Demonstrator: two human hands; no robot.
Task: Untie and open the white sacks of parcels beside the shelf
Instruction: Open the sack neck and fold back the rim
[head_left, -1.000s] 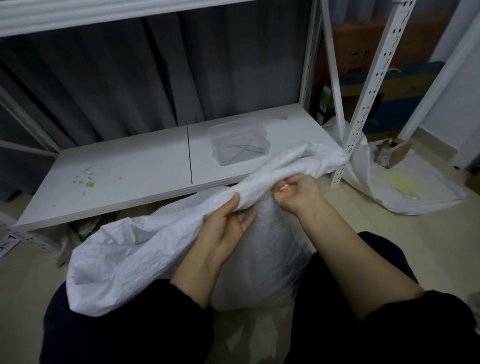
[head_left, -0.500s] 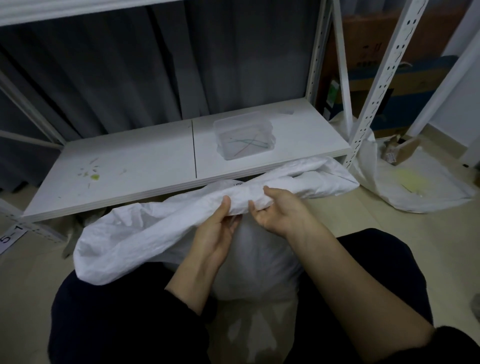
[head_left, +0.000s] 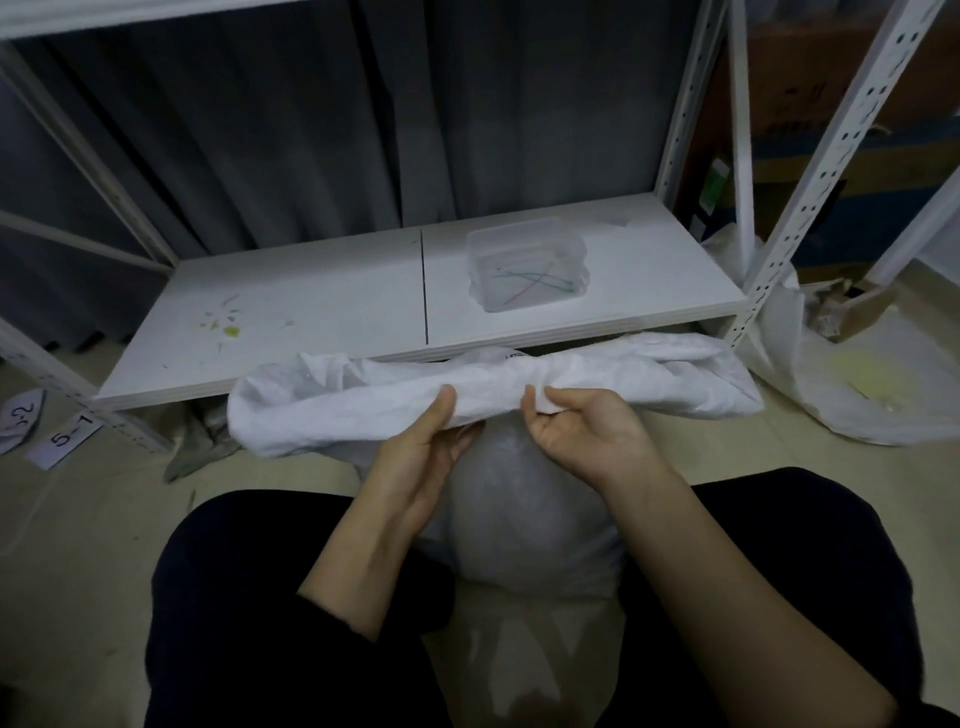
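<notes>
- Sitting on the pale floor (head_left: 104, 545) facing the low shelf board (head_left: 311, 301), with knees in dark trousers (head_left: 234, 623) spreading to either side of the white sack (head_left: 519, 509).
- Gripping the sack's rolled-down rim with the left hand (head_left: 421, 447), thumb lying on top of the fabric and fingers tucking beneath it.
- Holding the same rim a little further right with the right hand (head_left: 587, 431), palm turning upward and fingertips curling round the fabric's edge, the two hands staying near each other without touching.
- Keeping the sack's rounded body standing between the knees, just in front of the shelf board's front edge, with the rolled rim stretching sideways in a long band past both hands.
- Showing a clear plastic box (head_left: 527, 260) sitting on the shelf board behind the sack, with thin coloured strands lying inside it.
- Showing a second white sack (head_left: 857, 384) slumping on the floor to the right of the perforated shelf upright (head_left: 828, 171), with a piece of brown cardboard (head_left: 865, 306) lying at its top.
- Showing a paper label (head_left: 65, 436) reading "5-1" lying at far left near the shelf's left foot.
- Showing a dark curtain (head_left: 260, 130) hanging behind the shelf.
</notes>
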